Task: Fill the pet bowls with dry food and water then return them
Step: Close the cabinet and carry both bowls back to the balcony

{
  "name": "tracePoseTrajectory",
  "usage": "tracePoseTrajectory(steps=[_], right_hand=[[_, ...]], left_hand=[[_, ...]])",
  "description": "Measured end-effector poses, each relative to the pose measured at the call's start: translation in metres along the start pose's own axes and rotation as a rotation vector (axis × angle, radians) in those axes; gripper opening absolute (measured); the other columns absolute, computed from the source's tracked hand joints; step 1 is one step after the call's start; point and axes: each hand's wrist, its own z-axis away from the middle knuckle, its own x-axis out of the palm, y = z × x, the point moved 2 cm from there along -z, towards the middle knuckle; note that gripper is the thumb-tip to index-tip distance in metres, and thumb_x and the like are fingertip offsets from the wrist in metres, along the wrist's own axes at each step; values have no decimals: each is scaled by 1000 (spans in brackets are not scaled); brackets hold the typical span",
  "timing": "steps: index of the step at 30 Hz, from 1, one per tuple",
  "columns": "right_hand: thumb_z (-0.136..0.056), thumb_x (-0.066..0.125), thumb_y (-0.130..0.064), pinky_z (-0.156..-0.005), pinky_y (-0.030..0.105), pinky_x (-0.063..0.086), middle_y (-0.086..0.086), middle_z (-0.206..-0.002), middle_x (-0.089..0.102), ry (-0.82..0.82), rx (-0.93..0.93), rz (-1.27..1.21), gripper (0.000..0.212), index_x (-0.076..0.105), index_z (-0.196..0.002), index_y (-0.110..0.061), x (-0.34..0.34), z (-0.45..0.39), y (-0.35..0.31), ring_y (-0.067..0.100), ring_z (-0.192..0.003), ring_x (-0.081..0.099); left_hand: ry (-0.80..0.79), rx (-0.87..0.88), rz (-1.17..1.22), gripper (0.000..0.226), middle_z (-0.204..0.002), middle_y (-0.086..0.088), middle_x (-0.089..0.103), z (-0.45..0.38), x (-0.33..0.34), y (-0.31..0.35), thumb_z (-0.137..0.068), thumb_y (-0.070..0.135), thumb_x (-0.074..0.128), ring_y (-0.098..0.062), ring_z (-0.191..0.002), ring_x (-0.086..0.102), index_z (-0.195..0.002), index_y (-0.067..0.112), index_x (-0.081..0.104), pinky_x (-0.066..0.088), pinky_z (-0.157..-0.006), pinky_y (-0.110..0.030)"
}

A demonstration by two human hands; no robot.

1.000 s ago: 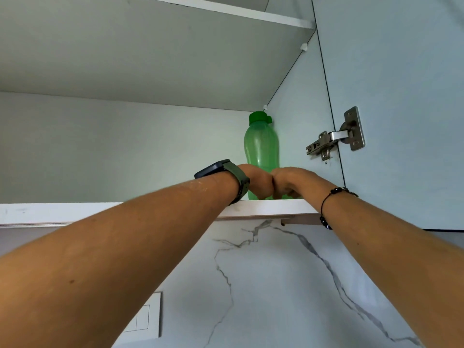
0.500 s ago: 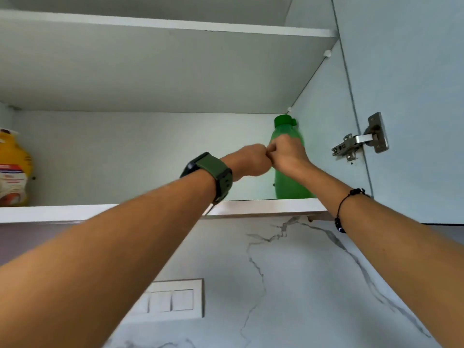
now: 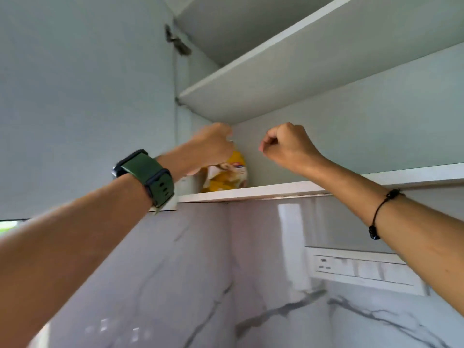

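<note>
Left hand (image 3: 213, 146): grips the yellow food bag (image 3: 227, 175) top; support its base as you lift
Right hand (image 3: 288, 145): fisted, empty

Even, soft daylight, fairly bright, no hard shadows. Glare streak on the glossy marble backsplash (image 3: 288, 237) w/ faint reflections lower left. Underside of the upper shelf (image 3: 288, 79) was a bit darker. Motion blur on left hand (image 3: 213, 146), hinge (image 3: 177, 43) and switch plate (image 3: 364, 270). Wide-angle distortion bent lines twd edges; forearms near cam soft, oversized.
</note>
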Motion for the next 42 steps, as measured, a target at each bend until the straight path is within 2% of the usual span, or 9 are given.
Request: tracePoseTrajectory(steps=[6,17,23,25,27,30,35,38,42], right_hand=[[-80,54,1,-65,22,42,7,-87,73,-120,-156,-207,22,74,-85,-4,76,4,-93,19,-83,64],[-84,52,-6,-85,35,48,12,-90,72,-227,-465,-444,18,69,-89,-3,147,33,-247,31,-94,62],[-85,50,-2,-91,26,38,14,-109,65,-105,-861,-471,30,62,-113,-1,155,62,-315,27,-108,54],[-84,49,0,-99,31,41,13,-117,63,-109,-1019,-356,34,59,-117,-1,163,70,-332,25,-119,49],[-86,49,-2,-111,36,32,14,-129,59,-94,-1146,-149,38,57,-123,-2,175,74,-341,28,-131,41],[-87,55,-12,-117,42,20,14,-133,57,11,-1255,68,38,59,-123,-3,185,72,-338,31,-135,38],[-70,73,-19,-104,48,40,11,-86,72,238,-1391,15,17,72,-81,-5,167,71,-330,31,-96,64],[-73,69,-23,-101,48,44,11,-81,69,331,-1457,-76,20,70,-79,-4,143,75,-307,31,-91,64],[-85,49,-23,-107,43,34,10,-87,67,372,-1459,-15,26,68,-88,-6,107,78,-258,32,-97,61]], left_hand=[[171,-203,-229,51,-143,-10,41,38,-106,-87,-87,1,36,-28,-127,45,-135,15,46,40,-98,-30],[399,-266,-528,47,-138,-12,50,96,-216,-134,-85,1,40,-27,-130,42,-130,8,52,38,-105,-32],[538,-455,-288,41,-136,-13,51,111,-244,-153,-88,0,40,-29,-124,49,-126,4,55,42,-88,-24],[480,-530,-184,31,-113,-9,61,110,-245,-158,-92,1,40,-29,-117,52,-117,3,59,49,-76,-22],[467,-564,-54,20,-79,0,49,108,-246,-163,-94,4,38,-27,-97,52,-84,12,53,50,-69,-23],[505,-593,74,21,-77,-5,48,105,-248,-169,-92,3,34,-26,-84,54,-75,13,40,48,-65,-29],[527,-498,63,21,-73,-5,51,104,-246,-157,-89,2,46,-20,-66,50,-70,10,49,43,-55,-25],[526,-385,126,3,-85,-14,54,104,-241,-139,-86,4,56,-25,-70,52,-85,5,57,44,-61,-28],[475,-202,163,37,-99,-16,60,95,-227,-104,-81,12,65,-27,-77,57,-115,0,55,51,-67,-34]])
